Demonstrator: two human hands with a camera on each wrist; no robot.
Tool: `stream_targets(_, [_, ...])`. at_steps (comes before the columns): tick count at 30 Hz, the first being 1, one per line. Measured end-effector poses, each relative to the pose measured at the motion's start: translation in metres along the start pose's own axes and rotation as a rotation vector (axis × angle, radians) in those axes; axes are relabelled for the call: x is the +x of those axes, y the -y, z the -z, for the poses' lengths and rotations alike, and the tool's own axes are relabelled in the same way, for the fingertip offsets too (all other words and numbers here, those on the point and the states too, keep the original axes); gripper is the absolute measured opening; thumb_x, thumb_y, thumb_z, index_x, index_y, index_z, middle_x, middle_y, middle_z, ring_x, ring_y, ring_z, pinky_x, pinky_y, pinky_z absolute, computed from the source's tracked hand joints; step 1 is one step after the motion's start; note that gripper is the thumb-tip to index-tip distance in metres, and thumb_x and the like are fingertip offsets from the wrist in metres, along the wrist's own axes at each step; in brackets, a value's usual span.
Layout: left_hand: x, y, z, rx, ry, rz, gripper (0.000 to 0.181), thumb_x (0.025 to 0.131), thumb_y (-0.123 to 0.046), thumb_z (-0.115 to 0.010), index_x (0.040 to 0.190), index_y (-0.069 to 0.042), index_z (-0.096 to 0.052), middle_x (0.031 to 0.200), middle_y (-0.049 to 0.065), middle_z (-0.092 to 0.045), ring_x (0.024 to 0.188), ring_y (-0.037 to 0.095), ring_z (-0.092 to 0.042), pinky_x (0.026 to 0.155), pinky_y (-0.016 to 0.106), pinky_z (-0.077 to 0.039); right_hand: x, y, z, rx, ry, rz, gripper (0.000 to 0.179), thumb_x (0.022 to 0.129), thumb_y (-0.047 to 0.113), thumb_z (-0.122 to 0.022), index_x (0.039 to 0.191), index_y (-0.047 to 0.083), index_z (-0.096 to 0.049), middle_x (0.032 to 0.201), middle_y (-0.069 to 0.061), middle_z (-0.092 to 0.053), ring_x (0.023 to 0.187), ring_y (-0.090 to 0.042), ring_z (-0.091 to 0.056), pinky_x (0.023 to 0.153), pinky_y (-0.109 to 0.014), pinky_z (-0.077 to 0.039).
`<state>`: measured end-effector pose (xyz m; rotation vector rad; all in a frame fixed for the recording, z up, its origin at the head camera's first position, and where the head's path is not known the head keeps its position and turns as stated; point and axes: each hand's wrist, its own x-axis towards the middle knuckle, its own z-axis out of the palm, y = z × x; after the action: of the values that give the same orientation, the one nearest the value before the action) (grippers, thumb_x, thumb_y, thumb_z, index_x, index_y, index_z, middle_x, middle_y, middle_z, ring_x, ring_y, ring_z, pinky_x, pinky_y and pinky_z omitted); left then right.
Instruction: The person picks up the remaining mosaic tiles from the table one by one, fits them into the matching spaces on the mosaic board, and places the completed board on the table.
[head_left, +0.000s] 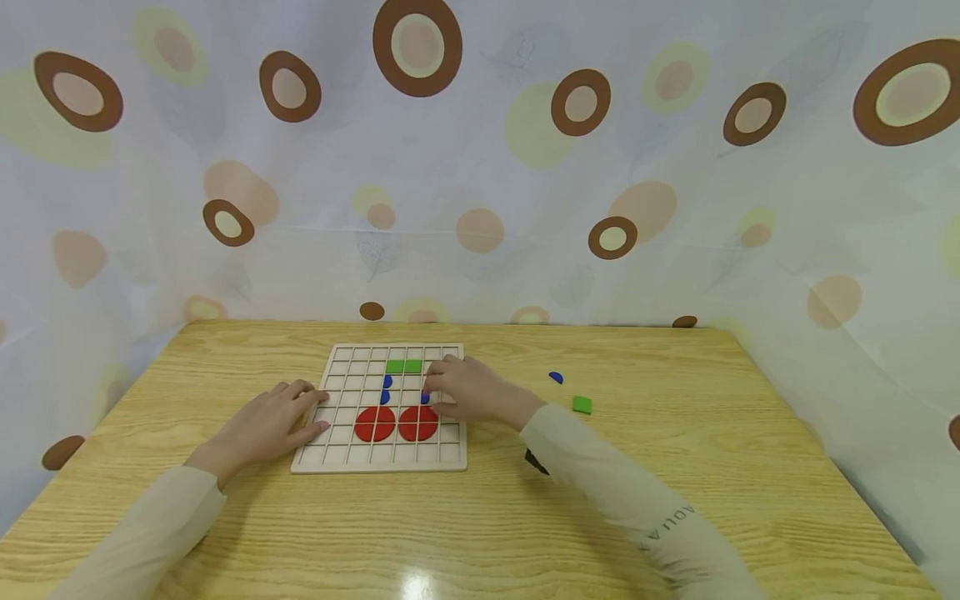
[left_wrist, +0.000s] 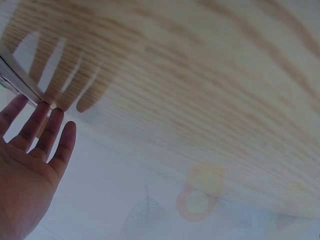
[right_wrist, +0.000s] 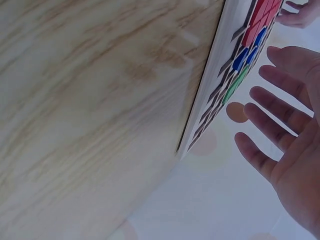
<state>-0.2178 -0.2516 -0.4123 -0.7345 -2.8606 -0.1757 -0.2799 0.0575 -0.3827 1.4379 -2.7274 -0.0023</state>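
A white gridded board (head_left: 341, 417) lies on the table, its cells filled in places by colored pieces. Two red discs (head_left: 367, 417) made of quarter pieces sit low on it. Above them are blue half-discs (head_left: 386, 397) and two green squares (head_left: 394, 367). My left hand (head_left: 262, 425) rests at the board's left edge; in the left wrist view its fingertips meet the board's side (left_wrist: 25, 82). Over the board's right part, my right hand (head_left: 471, 392) has its fingers beside a blue piece (head_left: 425, 398). In the right wrist view those fingers (right_wrist: 272, 105) are spread, holding nothing.
On the wooden table (head_left: 360, 533), right of the board, lie a loose blue half-disc (head_left: 556, 377) and a loose green square (head_left: 582, 405). A small black object (head_left: 536, 462) shows beside the right sleeve. A patterned curtain (head_left: 480, 275) borders the table's back and sides.
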Motion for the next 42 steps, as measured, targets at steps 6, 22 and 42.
stream_targets(6, [0.000, 0.001, -0.001, -0.003, -0.002, 0.002, 0.042, 0.087, -0.037, -0.059, 0.118, -0.008, -0.059, 0.111, 0.011, -0.057, 0.099, 0.031, -0.056, 0.083, 0.049, -0.047, -0.012, -0.009, 0.002, 0.027, -0.011, -0.055, 0.024, 0.088, 0.027, -0.060, 0.109, 0.016, -0.063, 0.119, -0.002, -0.056, 0.114, -0.022, -0.050, 0.095, -0.045, -0.043])
stream_targets(22, [0.000, 0.002, -0.003, -0.005, 0.011, 0.009, 0.043, 0.088, -0.038, -0.058, 0.119, -0.007, -0.058, 0.113, 0.012, -0.057, 0.101, 0.032, -0.055, 0.084, 0.050, -0.046, -0.055, -0.043, -0.003, 0.119, -0.061, -0.155, 0.022, 0.086, 0.023, -0.062, 0.105, 0.012, -0.064, 0.115, -0.005, -0.057, 0.109, -0.025, -0.052, 0.091, -0.053, -0.043])
stream_targets(42, [0.002, 0.003, -0.003, 0.003, 0.027, 0.013, 0.044, 0.088, -0.038, -0.057, 0.120, -0.007, -0.058, 0.113, 0.011, -0.056, 0.100, 0.031, -0.055, 0.085, 0.050, -0.046, -0.104, -0.098, -0.012, 0.144, -0.123, -0.266, 0.022, 0.086, 0.019, -0.063, 0.104, 0.007, -0.065, 0.108, -0.009, -0.060, 0.097, -0.029, -0.056, 0.079, -0.044, -0.049])
